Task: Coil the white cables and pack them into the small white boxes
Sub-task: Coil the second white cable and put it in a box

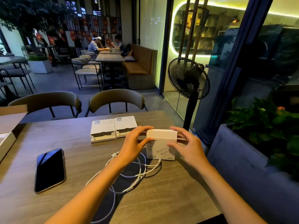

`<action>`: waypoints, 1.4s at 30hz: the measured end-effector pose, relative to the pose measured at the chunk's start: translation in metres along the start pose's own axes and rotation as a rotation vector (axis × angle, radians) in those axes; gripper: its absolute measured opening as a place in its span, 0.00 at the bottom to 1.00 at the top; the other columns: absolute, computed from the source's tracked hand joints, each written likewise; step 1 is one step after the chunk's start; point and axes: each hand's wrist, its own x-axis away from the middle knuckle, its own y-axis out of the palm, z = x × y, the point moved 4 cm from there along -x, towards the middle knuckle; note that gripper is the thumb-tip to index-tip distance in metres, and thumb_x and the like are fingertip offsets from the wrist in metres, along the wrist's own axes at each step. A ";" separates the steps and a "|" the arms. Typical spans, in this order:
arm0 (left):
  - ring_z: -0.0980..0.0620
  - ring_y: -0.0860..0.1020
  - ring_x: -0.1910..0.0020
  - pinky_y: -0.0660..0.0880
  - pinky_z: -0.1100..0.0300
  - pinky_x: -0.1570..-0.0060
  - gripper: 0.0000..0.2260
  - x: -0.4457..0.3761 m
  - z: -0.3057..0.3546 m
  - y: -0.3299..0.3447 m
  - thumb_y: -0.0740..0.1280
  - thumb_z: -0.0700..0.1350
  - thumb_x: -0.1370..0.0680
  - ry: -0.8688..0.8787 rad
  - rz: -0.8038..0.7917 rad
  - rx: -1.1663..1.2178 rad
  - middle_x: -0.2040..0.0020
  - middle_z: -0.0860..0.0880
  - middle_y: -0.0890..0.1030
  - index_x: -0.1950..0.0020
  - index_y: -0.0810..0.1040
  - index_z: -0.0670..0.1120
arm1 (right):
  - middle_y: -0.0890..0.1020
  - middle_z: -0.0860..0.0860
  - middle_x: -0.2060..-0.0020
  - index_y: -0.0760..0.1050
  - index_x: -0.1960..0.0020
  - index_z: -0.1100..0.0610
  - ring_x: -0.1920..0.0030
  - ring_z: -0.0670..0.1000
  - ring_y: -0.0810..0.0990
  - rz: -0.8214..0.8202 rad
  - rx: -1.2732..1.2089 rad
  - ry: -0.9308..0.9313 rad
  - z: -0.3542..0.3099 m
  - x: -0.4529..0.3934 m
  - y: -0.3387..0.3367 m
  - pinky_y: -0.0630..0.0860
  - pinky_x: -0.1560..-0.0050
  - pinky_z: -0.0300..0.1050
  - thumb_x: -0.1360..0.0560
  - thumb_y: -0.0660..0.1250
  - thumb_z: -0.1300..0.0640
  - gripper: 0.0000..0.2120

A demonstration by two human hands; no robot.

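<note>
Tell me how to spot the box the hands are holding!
Start at the wooden table and find the black phone lying on its left side. Look right, past the loose white cables, to the white box gripped between the left hand and right hand. Unlike the two boxes lying flat behind it, this one stands up and reads "60w".

cables (142, 172) part hid under left forearm | carton (9, 125) cut by left edge | box labels (103, 122) unreadable

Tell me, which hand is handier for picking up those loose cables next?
Probably the left hand: the white cables lie right under its wrist. The right hand sits farther off, on the box's other side.
</note>
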 end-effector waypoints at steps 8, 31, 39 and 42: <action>0.63 0.73 0.35 0.73 0.68 0.38 0.24 -0.001 0.003 -0.001 0.72 0.43 0.23 -0.007 0.035 0.033 0.31 0.56 0.73 0.29 0.70 0.50 | 0.83 0.50 0.47 0.81 0.43 0.58 0.46 0.45 0.80 0.110 0.291 -0.271 -0.003 -0.021 -0.001 0.73 0.46 0.25 0.27 0.77 0.64 0.14; 0.58 0.79 0.58 0.79 0.61 0.55 0.09 -0.006 0.014 -0.051 0.68 0.55 0.22 -0.055 -0.209 -0.296 0.56 0.54 0.82 0.48 0.81 0.51 | 0.82 0.47 0.50 0.72 0.38 0.48 0.53 0.46 0.81 -0.186 0.297 -0.138 -0.029 -0.047 0.054 0.77 0.57 0.40 0.14 0.56 0.51 0.09; 0.54 0.79 0.60 0.78 0.59 0.57 0.04 0.005 0.007 -0.055 0.68 0.51 0.20 -0.110 -0.265 -0.203 0.58 0.54 0.81 0.49 0.80 0.53 | 0.84 0.48 0.62 0.82 0.44 0.51 0.61 0.47 0.84 -0.467 0.218 -0.114 -0.074 -0.043 0.069 0.84 0.54 0.46 0.19 0.68 0.53 0.07; 0.57 0.78 0.57 0.77 0.62 0.56 0.04 0.013 0.001 -0.060 0.71 0.46 0.22 -0.161 -0.408 -0.302 0.56 0.56 0.81 0.49 0.80 0.55 | 0.82 0.49 0.64 0.83 0.46 0.53 0.66 0.42 0.80 -0.323 0.064 -0.128 -0.081 -0.048 0.060 0.82 0.64 0.40 0.18 0.67 0.57 0.06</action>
